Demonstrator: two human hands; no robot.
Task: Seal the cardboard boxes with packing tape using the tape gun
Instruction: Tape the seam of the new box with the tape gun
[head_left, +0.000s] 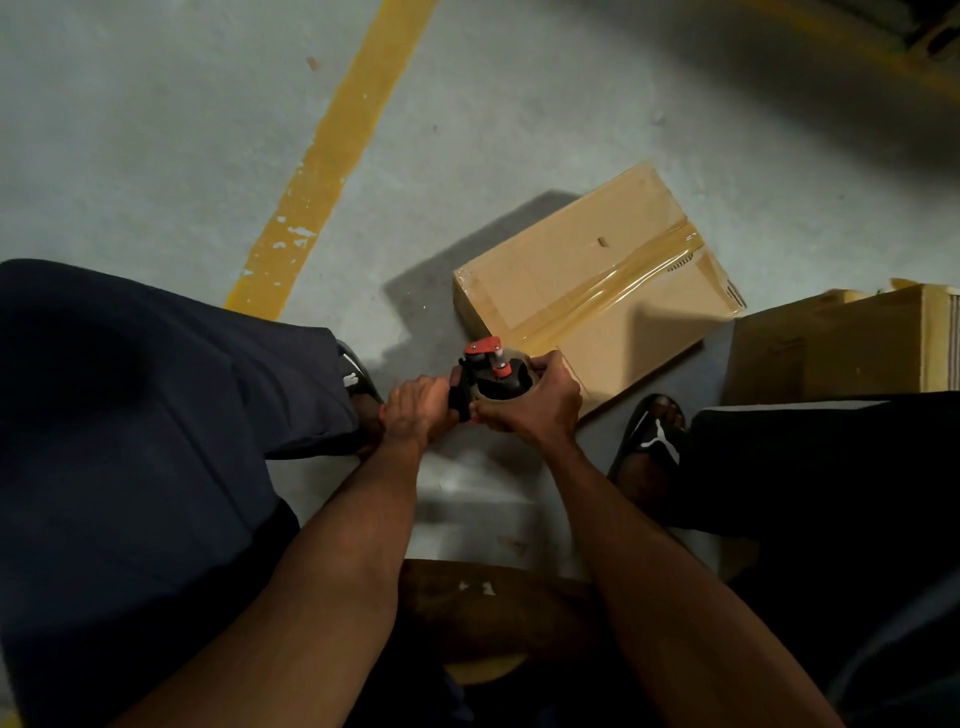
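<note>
Red-and-black tape gun (485, 376) is being held low between the knees, near the taped cardboard box (597, 283); left hand (415, 410) is gripping the handle, right hand (530, 402) is wrapping the roll. Risks: fingers catching the cutter blade, tape end sticking to itself.

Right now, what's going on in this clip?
A seated person holds a tape gun in both hands above the floor: the left hand grips the handle, the right hand wraps the tape roll. A cardboard box in front already carries a tape strip across its top. Another box sits at right.
</note>
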